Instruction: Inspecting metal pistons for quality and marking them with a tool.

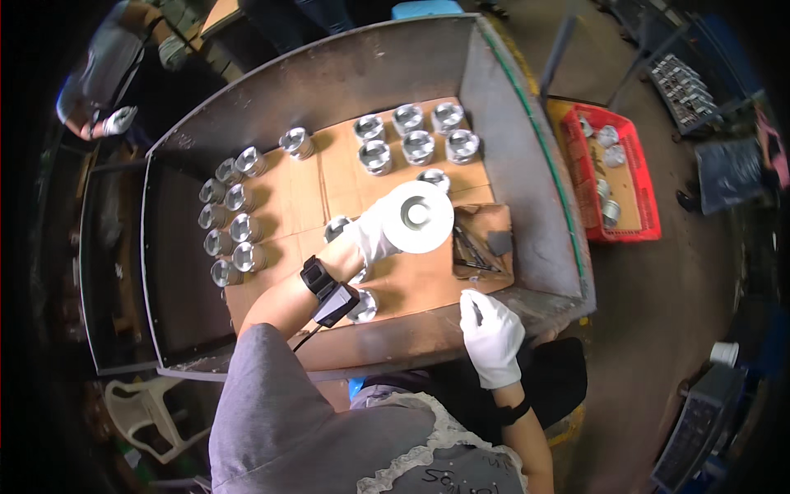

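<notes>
Pale round piston (420,216) sits in the left hand (374,236).

This is a workshop or factory floor. A worn, metal-walled bench (395,62) fills the middle, its cardboard-lined bed set with rows of alike metal pistons (418,146). More parts sit in a red crate (644,181) between two and three o'clock, and small metal pieces (683,89) are massed at two. A co-worker (111,66) in work gloves is at ten; a yellow strip (520,62) runs along the floor at one.
</notes>
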Demonstrator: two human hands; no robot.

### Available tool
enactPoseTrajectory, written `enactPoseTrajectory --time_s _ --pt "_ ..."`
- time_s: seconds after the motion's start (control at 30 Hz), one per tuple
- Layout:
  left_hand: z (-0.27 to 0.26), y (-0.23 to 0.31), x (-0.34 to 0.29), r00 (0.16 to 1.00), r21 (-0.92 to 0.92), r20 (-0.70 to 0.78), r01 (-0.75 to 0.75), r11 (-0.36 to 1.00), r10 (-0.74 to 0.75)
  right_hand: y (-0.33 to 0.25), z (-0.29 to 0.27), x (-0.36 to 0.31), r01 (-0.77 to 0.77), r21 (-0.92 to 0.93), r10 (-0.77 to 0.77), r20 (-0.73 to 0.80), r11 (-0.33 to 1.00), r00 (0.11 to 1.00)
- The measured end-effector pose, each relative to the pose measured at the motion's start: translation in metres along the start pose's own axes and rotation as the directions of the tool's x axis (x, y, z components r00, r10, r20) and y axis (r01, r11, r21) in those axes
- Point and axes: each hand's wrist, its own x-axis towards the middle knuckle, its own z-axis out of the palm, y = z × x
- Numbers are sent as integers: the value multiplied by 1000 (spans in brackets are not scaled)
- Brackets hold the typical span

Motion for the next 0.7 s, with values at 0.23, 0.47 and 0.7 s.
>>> enactPoseTrajectory --time_s 0.23,0.47,0.7 --pt "141 57 -61 971 -403 -67 183 897 -228 -8 -77 -36 -441 891 258 404 104 878" --pt "229 25 -132 425 442 712 -890 113 559 22 -113 -85 -89 710 76 197 -699 977" --pt "269 -11 -169 950 390 280 22 921 -141 36 -156 -109 459 884 451 -446 87 773"
